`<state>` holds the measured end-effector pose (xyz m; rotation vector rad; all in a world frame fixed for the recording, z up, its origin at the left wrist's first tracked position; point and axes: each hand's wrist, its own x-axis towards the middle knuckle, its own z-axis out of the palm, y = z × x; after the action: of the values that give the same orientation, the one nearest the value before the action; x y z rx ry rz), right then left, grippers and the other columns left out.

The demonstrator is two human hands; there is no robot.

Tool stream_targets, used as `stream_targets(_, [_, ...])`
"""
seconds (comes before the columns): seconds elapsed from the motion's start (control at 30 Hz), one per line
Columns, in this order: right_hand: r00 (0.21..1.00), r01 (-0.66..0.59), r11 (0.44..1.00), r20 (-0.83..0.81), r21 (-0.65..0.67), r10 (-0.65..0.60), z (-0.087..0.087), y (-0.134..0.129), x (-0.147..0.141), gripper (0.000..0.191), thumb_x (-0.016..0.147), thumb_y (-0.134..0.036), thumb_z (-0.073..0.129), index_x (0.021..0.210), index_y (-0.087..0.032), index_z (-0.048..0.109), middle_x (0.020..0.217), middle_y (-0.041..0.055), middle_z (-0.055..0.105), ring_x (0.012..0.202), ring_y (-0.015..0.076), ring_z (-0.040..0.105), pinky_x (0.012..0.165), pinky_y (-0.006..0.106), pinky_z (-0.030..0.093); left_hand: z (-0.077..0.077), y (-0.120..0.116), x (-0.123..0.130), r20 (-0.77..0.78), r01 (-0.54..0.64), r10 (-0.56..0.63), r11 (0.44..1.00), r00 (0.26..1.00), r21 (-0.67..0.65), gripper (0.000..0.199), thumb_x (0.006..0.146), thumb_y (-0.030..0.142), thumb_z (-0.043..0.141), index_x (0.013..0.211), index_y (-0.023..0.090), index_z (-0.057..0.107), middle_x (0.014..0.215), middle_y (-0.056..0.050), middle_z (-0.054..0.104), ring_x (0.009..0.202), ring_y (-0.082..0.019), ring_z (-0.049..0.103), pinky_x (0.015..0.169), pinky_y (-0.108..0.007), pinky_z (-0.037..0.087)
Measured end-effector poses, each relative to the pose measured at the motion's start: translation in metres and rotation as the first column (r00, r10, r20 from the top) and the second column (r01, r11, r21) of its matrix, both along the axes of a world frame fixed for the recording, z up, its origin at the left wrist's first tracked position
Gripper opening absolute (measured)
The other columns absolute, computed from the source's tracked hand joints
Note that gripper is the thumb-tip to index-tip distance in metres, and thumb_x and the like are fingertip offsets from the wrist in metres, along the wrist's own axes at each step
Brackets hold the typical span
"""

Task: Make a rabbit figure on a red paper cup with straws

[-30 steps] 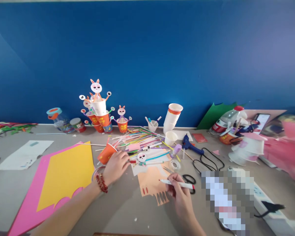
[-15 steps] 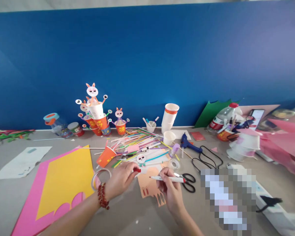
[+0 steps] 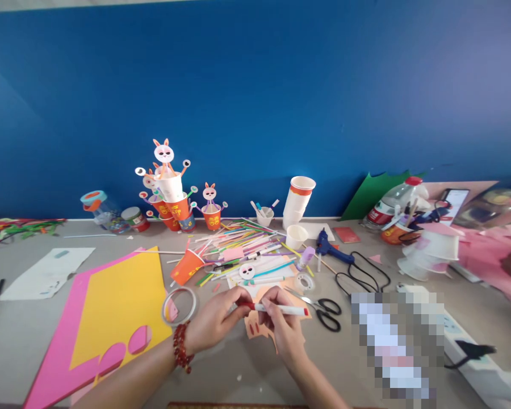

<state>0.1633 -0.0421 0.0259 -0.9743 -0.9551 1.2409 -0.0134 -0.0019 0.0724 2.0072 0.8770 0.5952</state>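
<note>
My right hand [image 3: 283, 326] holds a white marker [image 3: 292, 310] with a red end, lying level in its fingers. The fingers of my left hand [image 3: 221, 318] pinch the red cap [image 3: 248, 305] at the marker's tip, so both hands meet on the one pen. Below them lies a cut piece of orange paper [image 3: 254, 328] with small red ovals drawn on it. Just behind my hands is a round white rabbit face [image 3: 247, 271]. Black-handled scissors [image 3: 323, 309] lie to the right of my right hand.
Yellow card [image 3: 123, 301] on pink card and a tape roll [image 3: 179, 305] are at left. Behind lie many coloured sticks [image 3: 238, 241], a tipped orange cup [image 3: 186, 267] and rabbit cups [image 3: 212, 217]. A blue glue gun [image 3: 334, 250] with a black cord is at right.
My two hands have come together, and the red cap in my left hand now meets the marker's tip, which was bare before. The view has shifted slightly.
</note>
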Motion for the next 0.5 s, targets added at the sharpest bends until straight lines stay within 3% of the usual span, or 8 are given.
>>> stream_targets(0.1, [0.993,0.011,0.998,0.117,0.068,-0.018,0.007,0.000,0.000,0.029,0.089,-0.043,0.060,0.070,-0.021,0.058,0.063,-0.0013,0.055,0.057,0.0142,0.050,0.055,0.025,0.039,-0.001,0.002,-0.001,0.043,0.011,-0.006,0.991,0.999,-0.130,0.028,0.100,0.041,0.045,0.092,0.019,0.059,0.079,-0.001,0.061,0.074,-0.015,0.055,0.070,-0.025,0.043])
stream_targets(0.2, [0.969,0.055,0.981,0.228,0.188,-0.098,0.011,0.001,-0.002,0.027,0.090,-0.041,0.057,0.074,-0.021,0.066,0.076,0.0034,0.062,0.077,0.0206,0.058,0.073,0.032,0.045,-0.005,-0.001,0.000,0.132,0.069,-0.027,0.942,0.991,-0.327,0.037,0.099,0.050,0.044,0.088,0.017,0.057,0.066,0.004,0.048,0.060,-0.011,0.044,0.059,-0.022,0.036])
stream_targets(0.3, [0.975,0.174,0.958,0.100,0.227,-0.201,0.013,0.001,-0.013,0.036,0.095,-0.041,0.047,0.072,-0.022,0.067,0.091,0.0073,0.068,0.095,0.0254,0.059,0.089,0.038,0.043,-0.007,-0.013,0.009,0.247,0.078,0.040,0.889,0.968,-0.451,0.044,0.095,0.059,0.048,0.084,0.016,0.054,0.065,0.004,0.046,0.059,-0.010,0.042,0.057,-0.022,0.035])
stream_targets(0.4, [0.969,0.243,0.954,-0.096,0.173,-0.229,0.020,-0.004,-0.025,0.047,0.096,-0.043,0.039,0.055,-0.023,0.053,0.083,0.0078,0.069,0.085,0.0254,0.060,0.083,0.040,0.044,-0.008,-0.029,0.023,0.335,0.102,0.072,0.874,0.939,-0.475,0.048,0.093,0.063,0.048,0.082,0.016,0.052,0.062,0.004,0.044,0.055,-0.010,0.040,0.055,-0.022,0.034])
stream_targets(0.5, [0.958,0.268,0.952,-0.140,0.145,-0.249,0.030,-0.011,-0.034,0.050,0.094,-0.049,0.039,0.050,-0.025,0.039,0.072,0.0074,0.067,0.070,0.0238,0.057,0.071,0.038,0.044,-0.008,-0.042,0.033,0.382,0.111,0.094,0.870,0.919,-0.481,0.048,0.093,0.063,0.047,0.085,0.016,0.054,0.061,0.003,0.044,0.054,-0.010,0.038,0.052,-0.022,0.032])
